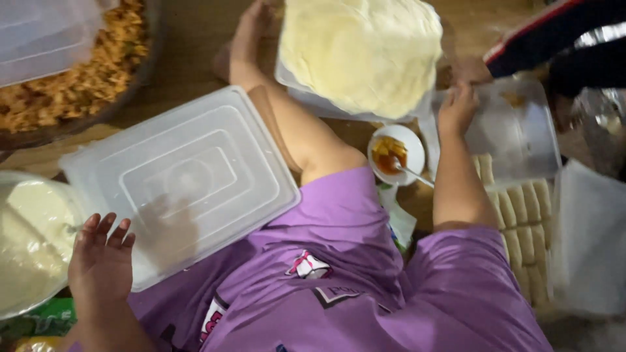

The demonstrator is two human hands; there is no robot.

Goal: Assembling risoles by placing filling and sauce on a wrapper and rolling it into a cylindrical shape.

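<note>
Left hand, near bottom-left: grip open, fingers spread, holding nothing. It hovers at the near edge of the clear plastic lid, and its shadow falls on the lid. I cannot tell whether it touches. Right hand is not in view.

Step, as I judge it: reach to the lid, no hold taken. Taking hold would call for fingers closing over the near rim, clear of the bowl of pale batter just left of the hand.

A co-worker in a purple shirt fills the centre and covers the lid's right corner. The lid lies flat on the wooden counter, between the batter bowl and that person's arm.

Farther out:
- a small white bowl with orange pieces and a spoon
- rows of pale rolls on the right
- a clear tray, with the co-worker's hand at its edge
- a stack of thin pale wrappers
- a tray of brown shredded filling at top left, cut off by the frame
- a dark sleeve of a third person at top right

Hard to tell:
- whether a box sits under the lid
- what the co-worker's far hand touches
- the right edge, which is blurred
</note>
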